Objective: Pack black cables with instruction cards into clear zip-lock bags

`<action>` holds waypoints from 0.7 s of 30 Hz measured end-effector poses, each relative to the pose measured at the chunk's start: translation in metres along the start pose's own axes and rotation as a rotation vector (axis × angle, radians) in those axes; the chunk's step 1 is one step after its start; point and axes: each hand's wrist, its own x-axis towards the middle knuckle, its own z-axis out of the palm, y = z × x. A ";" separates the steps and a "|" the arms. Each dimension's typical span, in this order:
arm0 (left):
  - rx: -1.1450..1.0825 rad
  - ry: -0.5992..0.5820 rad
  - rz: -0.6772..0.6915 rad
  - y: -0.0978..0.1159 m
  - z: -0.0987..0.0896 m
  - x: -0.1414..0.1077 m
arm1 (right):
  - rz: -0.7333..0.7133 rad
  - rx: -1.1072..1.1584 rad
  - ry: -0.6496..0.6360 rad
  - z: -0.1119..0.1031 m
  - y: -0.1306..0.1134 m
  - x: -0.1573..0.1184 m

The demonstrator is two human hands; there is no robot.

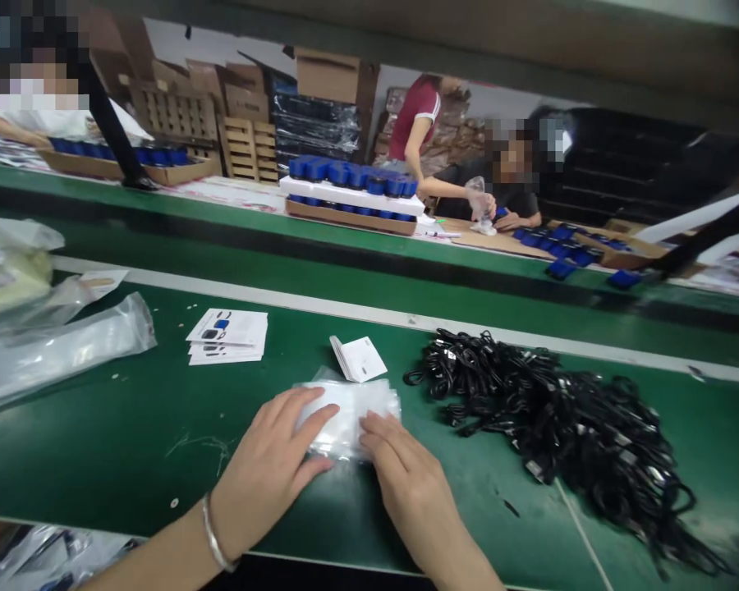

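Note:
On the green table in front of me lies a small stack of clear plastic bags (pixel 338 423) with something white showing in or under them. My left hand (pixel 277 460) rests on the left side of the stack, thumb and fingers spread apart. At the right edge, my right hand (pixel 406 472) has its fingers pressed together on the bags, its thumb hidden. Just behind the stack stands a folded white leaflet (pixel 362 359), partly opened. A small pile of printed leaflets (pixel 231 335) lies farther left.
A long heap of black cables (pixel 548 419) covers the right side. Large plastic bags (pixel 61 345) lie at left. Beyond a raised ledge (pixel 357 305), people work among trays of blue items (pixel 354 176). A shelf edge (pixel 406 49) crosses overhead.

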 end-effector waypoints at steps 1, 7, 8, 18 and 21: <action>0.015 0.061 0.042 0.002 0.002 0.000 | -0.013 0.033 0.028 -0.001 -0.003 0.001; 0.000 0.241 0.107 0.010 0.007 -0.002 | 0.261 0.126 0.095 -0.008 -0.012 -0.010; -0.002 0.246 0.084 0.010 0.006 -0.005 | 0.346 0.155 0.085 -0.009 -0.011 -0.013; -0.187 0.288 0.112 0.024 0.015 -0.050 | 1.072 1.027 -0.376 -0.017 -0.030 -0.010; -0.170 0.227 0.151 0.028 0.012 -0.058 | 1.155 1.127 -0.418 -0.011 -0.033 -0.009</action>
